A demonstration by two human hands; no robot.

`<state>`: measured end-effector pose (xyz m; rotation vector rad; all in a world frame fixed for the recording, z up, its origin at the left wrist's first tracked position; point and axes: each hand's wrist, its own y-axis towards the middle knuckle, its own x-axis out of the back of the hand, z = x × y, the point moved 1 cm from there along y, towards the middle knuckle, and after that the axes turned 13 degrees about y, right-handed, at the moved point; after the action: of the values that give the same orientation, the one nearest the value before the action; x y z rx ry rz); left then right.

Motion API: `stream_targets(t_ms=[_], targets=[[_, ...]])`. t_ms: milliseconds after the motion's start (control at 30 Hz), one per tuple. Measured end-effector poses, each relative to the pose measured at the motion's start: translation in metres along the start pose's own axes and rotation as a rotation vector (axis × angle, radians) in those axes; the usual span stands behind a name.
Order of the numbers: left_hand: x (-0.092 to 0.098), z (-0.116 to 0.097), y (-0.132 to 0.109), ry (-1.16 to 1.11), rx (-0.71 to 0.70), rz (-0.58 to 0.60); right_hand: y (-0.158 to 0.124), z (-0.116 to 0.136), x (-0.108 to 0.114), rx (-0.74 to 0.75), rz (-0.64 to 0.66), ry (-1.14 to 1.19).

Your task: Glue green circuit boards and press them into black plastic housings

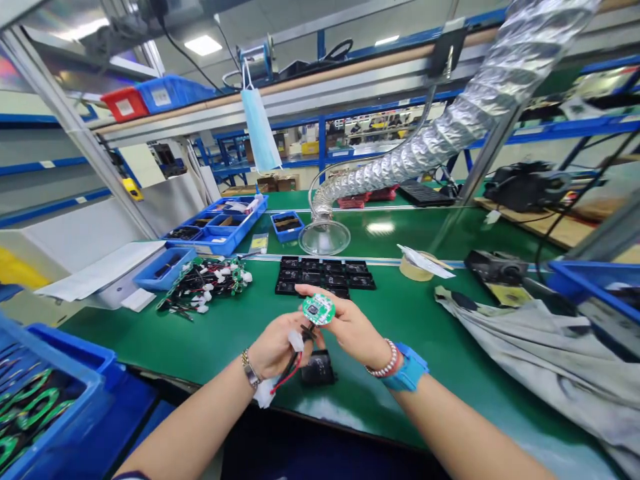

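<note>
A round green circuit board [319, 309] is held up over the front of the bench, its face with a dark square chip turned toward me. My right hand [353, 328] grips the board's edge between thumb and fingers. From below, my left hand [280, 343] pinches the black and red wires [293, 370] that run down from it, with white connectors [296, 341] hanging beside the fingers. Just beneath both hands, a black rectangular housing [319, 368] lies on the green mat. Behind them, several similar black housings [327, 273] sit in rows, partly covered by my right hand.
Left of the hands lies a pile of wired boards [210, 283] beside a blue bin [165, 267]. A fume hood [325, 238] on a silver duct hangs behind the housings. At right are a tape roll [417, 265] and a grey cloth [530, 340]. Blue bins [75, 387] stand front left.
</note>
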<state>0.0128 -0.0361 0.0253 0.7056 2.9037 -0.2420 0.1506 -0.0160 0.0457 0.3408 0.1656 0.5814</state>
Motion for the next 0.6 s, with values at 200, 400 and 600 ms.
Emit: stream_targets(t_ms=[200, 400, 600], targets=[[-0.005, -0.008, -0.010, 0.201, -0.294, -0.127, -0.008, 0.012, 0.004, 0.213, -0.292, -0.248], [-0.030, -0.015, -0.012, 0.592, -0.392, -0.337, -0.009, 0.015, -0.005, 0.334, -0.341, -0.394], [-0.023, -0.019, -0.008, 0.695, -0.367, -0.361, -0.011, 0.013, 0.002, 0.429, -0.332, -0.602]])
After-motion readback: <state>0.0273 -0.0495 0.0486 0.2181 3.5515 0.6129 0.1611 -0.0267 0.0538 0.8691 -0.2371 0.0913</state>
